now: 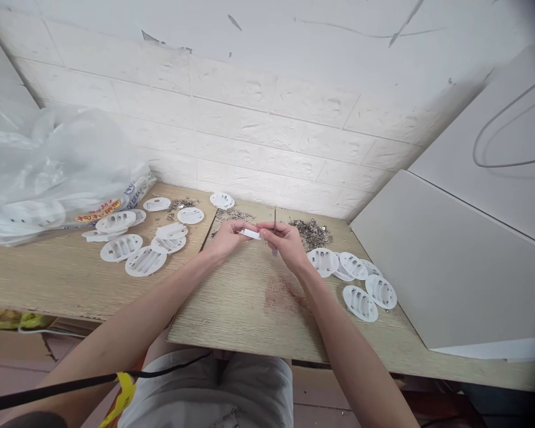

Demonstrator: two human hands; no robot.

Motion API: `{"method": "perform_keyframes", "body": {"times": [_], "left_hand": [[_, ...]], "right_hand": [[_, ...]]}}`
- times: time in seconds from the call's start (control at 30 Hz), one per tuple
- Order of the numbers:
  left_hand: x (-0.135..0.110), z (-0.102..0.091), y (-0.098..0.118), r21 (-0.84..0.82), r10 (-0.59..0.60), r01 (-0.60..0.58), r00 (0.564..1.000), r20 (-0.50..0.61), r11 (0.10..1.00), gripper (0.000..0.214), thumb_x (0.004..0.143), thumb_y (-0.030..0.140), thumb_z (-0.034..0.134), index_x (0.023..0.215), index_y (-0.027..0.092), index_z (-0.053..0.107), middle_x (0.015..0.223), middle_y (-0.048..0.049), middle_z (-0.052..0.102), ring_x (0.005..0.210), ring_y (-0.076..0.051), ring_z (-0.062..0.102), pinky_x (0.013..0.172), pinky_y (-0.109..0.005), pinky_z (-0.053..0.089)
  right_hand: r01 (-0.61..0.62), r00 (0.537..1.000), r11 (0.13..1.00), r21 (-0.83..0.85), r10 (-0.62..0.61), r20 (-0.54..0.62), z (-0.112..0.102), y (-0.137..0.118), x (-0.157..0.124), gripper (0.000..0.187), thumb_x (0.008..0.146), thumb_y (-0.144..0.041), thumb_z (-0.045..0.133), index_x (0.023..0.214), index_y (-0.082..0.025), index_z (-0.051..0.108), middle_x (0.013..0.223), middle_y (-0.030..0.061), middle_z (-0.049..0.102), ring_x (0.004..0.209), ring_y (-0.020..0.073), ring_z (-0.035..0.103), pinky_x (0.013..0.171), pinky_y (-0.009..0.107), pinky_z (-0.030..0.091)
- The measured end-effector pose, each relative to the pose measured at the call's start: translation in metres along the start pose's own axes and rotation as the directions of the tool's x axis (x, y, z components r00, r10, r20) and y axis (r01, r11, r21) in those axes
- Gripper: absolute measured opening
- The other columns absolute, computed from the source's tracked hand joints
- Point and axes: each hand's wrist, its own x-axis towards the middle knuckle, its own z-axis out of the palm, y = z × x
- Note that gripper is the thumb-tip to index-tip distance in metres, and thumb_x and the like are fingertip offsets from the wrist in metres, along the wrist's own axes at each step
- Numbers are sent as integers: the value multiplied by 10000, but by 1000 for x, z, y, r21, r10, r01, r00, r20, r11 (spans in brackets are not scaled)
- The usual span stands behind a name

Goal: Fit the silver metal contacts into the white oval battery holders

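White translucent bag (66, 172) at far left, 9 to 10 o'clock from the hands (12 = toward the wall (249, 157)). Next, left group of battery-compartment covers (146, 261), loose and partly overlapping on the worktop (236, 303), 9 o'clock.

Left hand (226, 239): grip closed, thumb and fingers pinching the left end of a white plastic cover (251, 233). Cover is raised between the two hands, seen nearly edge-on; long axis about 9 to 3, dipping slightly at its 3 o'clock end. From the left grip it lies at 3; from the right, at 9. Both hands near; left has the firmer hold (judged).

Right hand (289, 242): grip closed around a slim metal-shafted tool (275, 217), shaft pointing to 12, so roughly square to the cover. Fingertips at the cover's right end; contact, or a small part pinched there, cannot tell.

Heap of small metal pieces (314, 233) just beyond, 3 o'clock. Right group of covers (360, 303), metal contacts showing in their channels, 4 o'clock.
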Motion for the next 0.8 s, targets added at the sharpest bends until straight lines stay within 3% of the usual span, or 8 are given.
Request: {"method": "perform_keyframes", "body": {"times": [0.2, 0.47, 0.8], "left_hand": [[3, 0, -1, 49, 79, -78, 997, -7, 996, 105, 606, 98, 668, 662, 168, 721, 788, -46, 709, 771, -187, 622, 806, -323, 448], [1, -1, -1, 216, 155, -151, 988, -1, 965, 101, 654, 130, 627, 693, 168, 712, 847, -50, 710, 831, -203, 630, 810, -326, 452], [2, -2, -9, 224, 245, -247, 969, 39, 943, 134, 655, 99, 614, 660, 194, 710, 815, -34, 687, 806, -193, 608, 781, -293, 430]], "right_hand": [[0, 1000, 999, -34, -1, -17, -1, 2, 1, 348, 677, -373, 686, 938, -144, 708, 589, -21, 539, 485, 64, 326, 452, 227, 262], [22, 998, 994, -103, -28, -51, 0, 2, 2, 260, 685, -354, 688, 847, -151, 697, 651, 4, 581, 588, 105, 478, 551, 247, 382], [73, 997, 975, -210, -74, 2, 0, 7, 4, 209, 688, -326, 695, 796, -147, 700, 766, 40, 680, 707, 139, 561, 678, 275, 437]]}}
